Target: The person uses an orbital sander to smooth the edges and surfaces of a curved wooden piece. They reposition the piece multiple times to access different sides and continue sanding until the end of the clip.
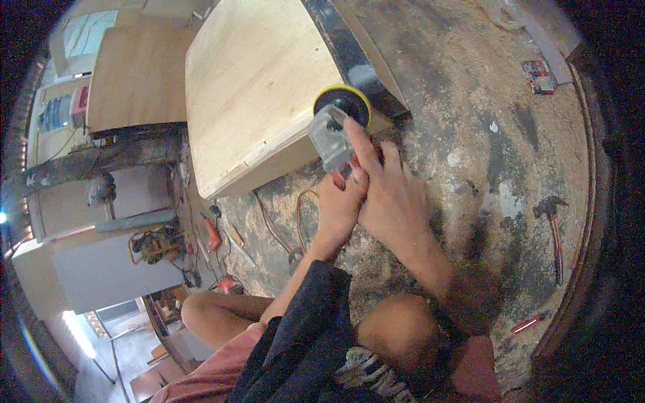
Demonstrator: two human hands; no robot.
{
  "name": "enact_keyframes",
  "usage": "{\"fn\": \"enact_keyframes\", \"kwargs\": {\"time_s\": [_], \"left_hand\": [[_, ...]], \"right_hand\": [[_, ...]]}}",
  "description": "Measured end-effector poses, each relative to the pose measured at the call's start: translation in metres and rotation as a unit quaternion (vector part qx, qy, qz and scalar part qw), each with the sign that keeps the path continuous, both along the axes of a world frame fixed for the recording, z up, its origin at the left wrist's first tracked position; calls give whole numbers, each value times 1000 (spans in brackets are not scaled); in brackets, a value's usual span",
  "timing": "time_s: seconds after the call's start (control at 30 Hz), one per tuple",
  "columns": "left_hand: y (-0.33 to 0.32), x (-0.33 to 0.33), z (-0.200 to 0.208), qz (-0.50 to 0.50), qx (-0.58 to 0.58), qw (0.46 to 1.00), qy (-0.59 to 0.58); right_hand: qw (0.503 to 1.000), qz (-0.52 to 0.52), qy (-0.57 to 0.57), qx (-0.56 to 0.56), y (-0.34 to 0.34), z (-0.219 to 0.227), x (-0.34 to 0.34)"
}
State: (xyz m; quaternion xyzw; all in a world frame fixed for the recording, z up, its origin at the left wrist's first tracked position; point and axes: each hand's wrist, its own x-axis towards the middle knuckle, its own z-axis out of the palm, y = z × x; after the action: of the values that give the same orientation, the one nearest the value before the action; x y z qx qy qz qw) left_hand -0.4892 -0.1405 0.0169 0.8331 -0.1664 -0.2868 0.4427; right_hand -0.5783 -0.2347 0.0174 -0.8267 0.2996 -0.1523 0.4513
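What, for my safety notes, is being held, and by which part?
A power tool, by the part just behind its grey head, in the left grip; the right grip touches it, hold unclear.

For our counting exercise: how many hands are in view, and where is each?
2: the left hand at the back of the power tool, and the right hand beside it, one finger extended along the tool. No others show.
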Motion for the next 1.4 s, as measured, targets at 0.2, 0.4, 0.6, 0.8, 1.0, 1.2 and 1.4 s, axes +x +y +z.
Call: {"fn": "enact_keyframes", "kwargs": {"time_s": [0.2, 0.4, 0.6, 0.8, 1.0, 1.2, 1.4], "left_hand": [[48, -16, -59, 14, -111, 993, 28], [64, -9, -68, -2, -104, 994, 20], [44, 1, -54, -12, -130, 991, 17], [33, 5, -59, -36, -95, 995, -7], [26, 7, -62, -16, -125, 992, -20], [21, 11, -57, -66, -75, 994, -48], [23, 9, -49, -14, -45, 999, -17]], "right_hand": [[998, 37, -52, -30, 38, -66, -11], [986, -40, -141, -77, 57, -88, -11], [978, -33, -190, -74, 39, -89, 0], [974, -72, -201, -73, 32, -100, 5], [980, -34, -190, -48, 27, -104, 9], [969, -75, -231, -35, 20, -98, 15], [982, -8, -184, -34, 18, -84, 9]]}}
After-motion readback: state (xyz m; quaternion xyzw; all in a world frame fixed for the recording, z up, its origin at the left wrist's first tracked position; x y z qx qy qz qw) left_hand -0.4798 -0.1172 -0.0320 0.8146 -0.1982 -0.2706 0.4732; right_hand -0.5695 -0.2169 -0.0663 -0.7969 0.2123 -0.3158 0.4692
